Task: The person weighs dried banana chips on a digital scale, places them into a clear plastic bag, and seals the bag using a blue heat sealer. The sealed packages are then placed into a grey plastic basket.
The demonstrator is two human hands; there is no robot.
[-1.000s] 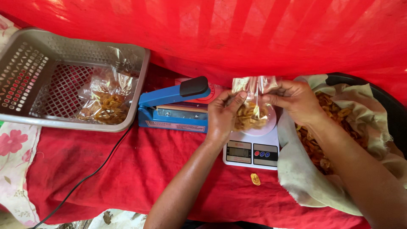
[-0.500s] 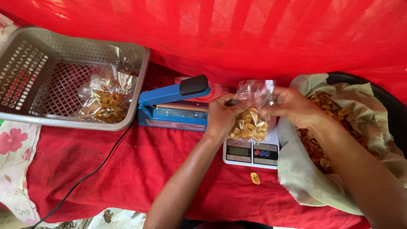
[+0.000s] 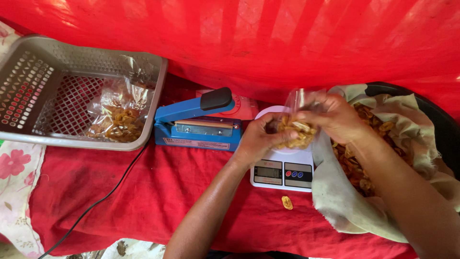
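Head view shows the left hand (image 3: 261,139) cupped under a clear bag of chips (image 3: 298,128), fingers curled around its lower side; the right hand (image 3: 335,117) closes on the bag's upper part, fingertips pinching the plastic near its mouth; both hands grip the bag together, just above the white plate of a small digital scale (image 3: 283,171); whether the bag rests on the plate I cannot tell; just below the hands, on the red cloth (image 3: 158,192), lies a single loose chip (image 3: 287,202), near the front edge of the scale; to the right of the right hand, under its forearm, a pale cloth-lined basin (image 3: 421,139) holds a heap of loose chips; to the left of the left hand sits a blue heat sealer (image 3: 196,125) with a black knob, its dark cord (image 3: 103,199) trailing down over the red cloth; further left, well apart from the hands, a grey plastic basket (image 3: 43,86) holds one filled bag (image 3: 117,117).
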